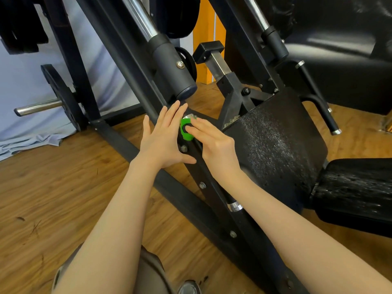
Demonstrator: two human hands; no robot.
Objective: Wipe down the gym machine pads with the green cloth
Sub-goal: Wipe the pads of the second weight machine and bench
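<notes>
Down at the bottom edge, a bent knee in brownish-grey trousers (148, 270) and the tip of a grey shoe (189, 287) are seen over the wood-plank floor (53, 198). Both bare forearms are stretched forward to the slanted black steel frame beam (169, 183) of the gym machine. The left hand (163, 136) is laid flat against that beam, fingers straight and spread a bit, thumb stuck out to the side toward a bolt head (183, 148). The right hand (212, 143) is held with fingers straight and together, fingertips pressed onto a small bright green piece (185, 129) sitting on the beam between the two hands, most likely the green cloth bunched up, though that can't really be told for sure. Just right of the hands, the worn black vinyl back pad (275, 141) is tilted up, speckled with white, and the black seat pad (356, 187) is found further right. A chrome guide rod with a black sleeve (169, 60) is angled down above the hands, and a black weight plate on a chrome peg (59, 96) is parked on the left.
</notes>
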